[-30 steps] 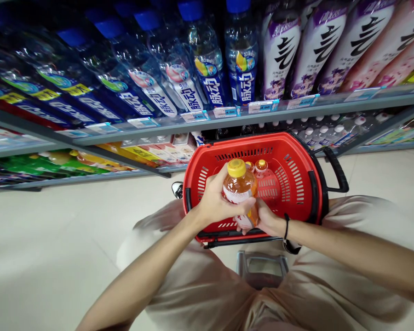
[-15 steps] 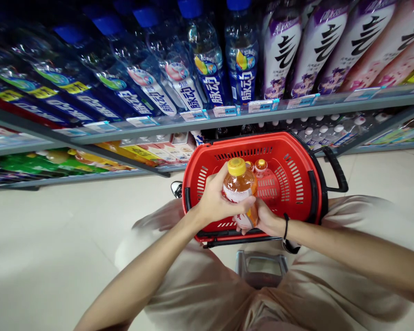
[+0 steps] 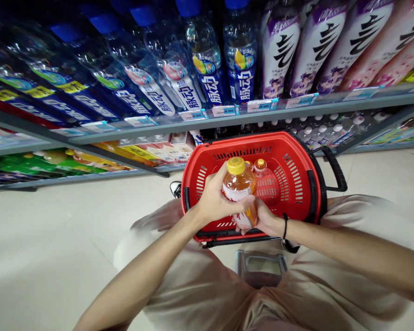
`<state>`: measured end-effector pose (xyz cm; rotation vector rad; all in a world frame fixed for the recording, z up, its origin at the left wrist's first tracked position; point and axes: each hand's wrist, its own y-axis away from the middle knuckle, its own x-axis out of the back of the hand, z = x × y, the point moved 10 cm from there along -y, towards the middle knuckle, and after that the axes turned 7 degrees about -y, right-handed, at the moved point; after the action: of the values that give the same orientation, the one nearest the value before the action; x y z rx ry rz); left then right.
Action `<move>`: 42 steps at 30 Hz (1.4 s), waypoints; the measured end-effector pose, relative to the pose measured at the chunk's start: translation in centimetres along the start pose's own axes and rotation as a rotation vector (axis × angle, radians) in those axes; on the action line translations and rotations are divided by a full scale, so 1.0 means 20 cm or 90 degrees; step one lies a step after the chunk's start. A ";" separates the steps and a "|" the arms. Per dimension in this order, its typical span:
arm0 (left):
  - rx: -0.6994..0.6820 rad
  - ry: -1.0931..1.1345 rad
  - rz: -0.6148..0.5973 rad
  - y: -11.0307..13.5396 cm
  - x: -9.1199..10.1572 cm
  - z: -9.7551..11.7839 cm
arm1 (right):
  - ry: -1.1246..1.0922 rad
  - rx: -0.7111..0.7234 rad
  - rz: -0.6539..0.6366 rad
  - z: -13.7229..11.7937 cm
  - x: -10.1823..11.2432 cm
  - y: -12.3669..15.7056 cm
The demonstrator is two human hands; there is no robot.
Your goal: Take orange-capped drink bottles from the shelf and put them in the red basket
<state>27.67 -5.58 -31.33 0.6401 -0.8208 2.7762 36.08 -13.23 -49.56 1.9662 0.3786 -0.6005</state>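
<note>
A drink bottle with a yellow cap and amber contents is tilted above the red shopping basket. My left hand wraps round its upper body, thumb across the label. Lower down, my right hand grips the same bottle near its base from the right; some of its fingers are hidden behind the bottle. Inside the basket stand two more yellow-capped bottles, one partly covered by the held bottle. The basket's black handle sticks out on the right.
Shelves of drinks run across the back: blue-capped bottles and white-and-purple bottles above, with price tags along the shelf edge. Cartons and small bottles stand below. My knees flank the basket on the tiled floor.
Almost nothing differs. The whole view shifts very slightly, while both hands keep the same hold on the bottle.
</note>
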 end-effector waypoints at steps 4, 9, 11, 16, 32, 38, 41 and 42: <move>0.016 0.000 -0.006 0.00 -0.01 -0.01 | -0.001 0.003 0.001 0.00 0.00 0.00; 0.009 0.011 0.001 0.00 0.00 -0.01 | -0.003 0.006 0.002 0.00 0.00 0.00; 0.018 0.021 -0.007 0.00 -0.01 -0.02 | -0.003 0.004 -0.004 0.00 0.00 -0.01; 0.016 0.020 -0.003 0.00 -0.01 -0.01 | -0.001 0.004 0.004 0.00 -0.01 0.01; 0.080 0.061 -0.032 0.01 -0.02 -0.07 | -0.002 0.004 -0.008 -0.01 -0.01 0.01; 0.159 0.165 0.017 -0.05 0.04 -0.19 | -0.013 0.022 -0.009 -0.05 -0.02 -0.01; 0.235 0.200 0.072 -0.07 0.09 -0.29 | -0.007 0.077 -0.044 -0.12 -0.06 0.01; 0.268 0.225 0.098 -0.07 0.11 -0.34 | 0.000 0.090 -0.060 -0.14 -0.08 0.02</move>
<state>23.70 -0.60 -34.73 0.1287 -0.2226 3.0964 35.69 -10.89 -47.27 2.0918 0.4410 -0.7033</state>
